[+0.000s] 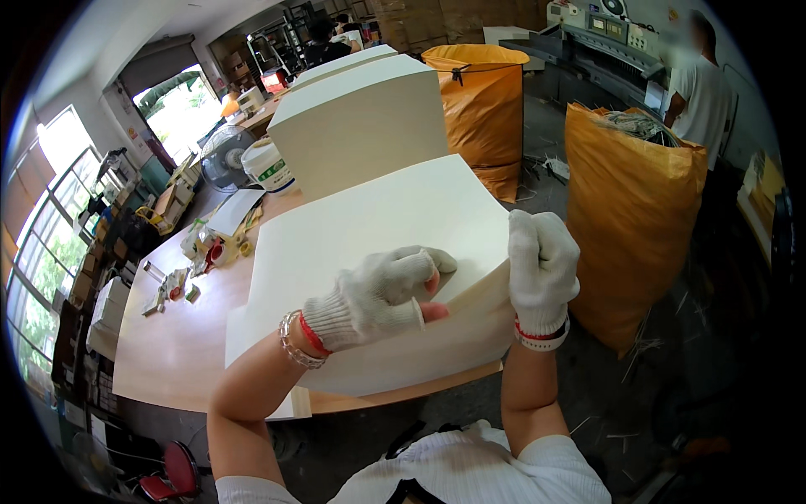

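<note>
A broad stack of large white paper sheets [361, 210] lies in front of me, its near right edge lifted and curved. My right hand [544, 267], in a white knit glove, is closed on the sheets' right corner and holds it up. My left hand [382, 290], in a matching glove with bare thumb and fingertip showing, rests over the near part of the paper. Its fingers are stretched out and the thumb stands apart near the lifted edge. How many sheets are in the right hand's grip is hidden.
A taller white paper stack [361, 126] stands behind on the wooden table [168, 336]. At left are a white bucket [267, 164], tape rolls [217, 254] and a fan [225, 160]. Orange sacks [634, 227] stand at right; a person [701, 92] is by a machine [600, 46].
</note>
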`<action>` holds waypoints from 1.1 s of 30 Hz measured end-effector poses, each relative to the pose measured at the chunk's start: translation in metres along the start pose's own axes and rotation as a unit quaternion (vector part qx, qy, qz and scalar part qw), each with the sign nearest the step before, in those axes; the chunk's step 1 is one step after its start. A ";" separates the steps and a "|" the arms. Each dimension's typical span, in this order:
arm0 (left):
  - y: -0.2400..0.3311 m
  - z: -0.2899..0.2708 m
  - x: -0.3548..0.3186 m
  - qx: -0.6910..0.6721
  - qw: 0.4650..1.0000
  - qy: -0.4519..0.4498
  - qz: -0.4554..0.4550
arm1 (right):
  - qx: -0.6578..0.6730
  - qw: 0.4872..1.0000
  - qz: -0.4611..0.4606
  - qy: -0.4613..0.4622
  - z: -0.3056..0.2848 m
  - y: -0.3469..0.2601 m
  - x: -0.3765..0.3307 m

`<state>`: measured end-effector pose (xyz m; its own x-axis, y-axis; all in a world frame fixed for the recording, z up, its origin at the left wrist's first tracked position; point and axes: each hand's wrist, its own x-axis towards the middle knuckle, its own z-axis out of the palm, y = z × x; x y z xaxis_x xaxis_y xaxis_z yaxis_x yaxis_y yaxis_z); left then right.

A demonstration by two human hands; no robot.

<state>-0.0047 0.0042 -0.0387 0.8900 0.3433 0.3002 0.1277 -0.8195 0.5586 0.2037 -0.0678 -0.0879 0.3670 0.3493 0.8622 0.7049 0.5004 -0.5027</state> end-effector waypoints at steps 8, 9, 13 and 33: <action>-0.005 0.003 0.001 0.026 0.999 0.026 0.010 | 0.011 0.997 -0.067 0.037 0.006 0.002 0.000; -0.005 0.006 0.000 0.007 0.998 0.059 0.022 | 0.010 0.996 -0.078 0.047 0.007 0.003 -0.001; -0.001 0.003 -0.008 0.074 0.993 0.086 0.021 | 0.023 0.999 0.031 -0.015 0.001 0.001 -0.001; -0.006 0.005 -0.001 0.130 0.988 0.041 0.068 | 0.024 0.999 0.019 -0.016 0.002 -0.002 0.001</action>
<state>-0.0047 0.0064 -0.0458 0.8696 0.2499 0.4258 0.1280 -0.9471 0.2944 0.2016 -0.0667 -0.0864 0.3721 0.3938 0.8405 0.6605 0.5238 -0.5379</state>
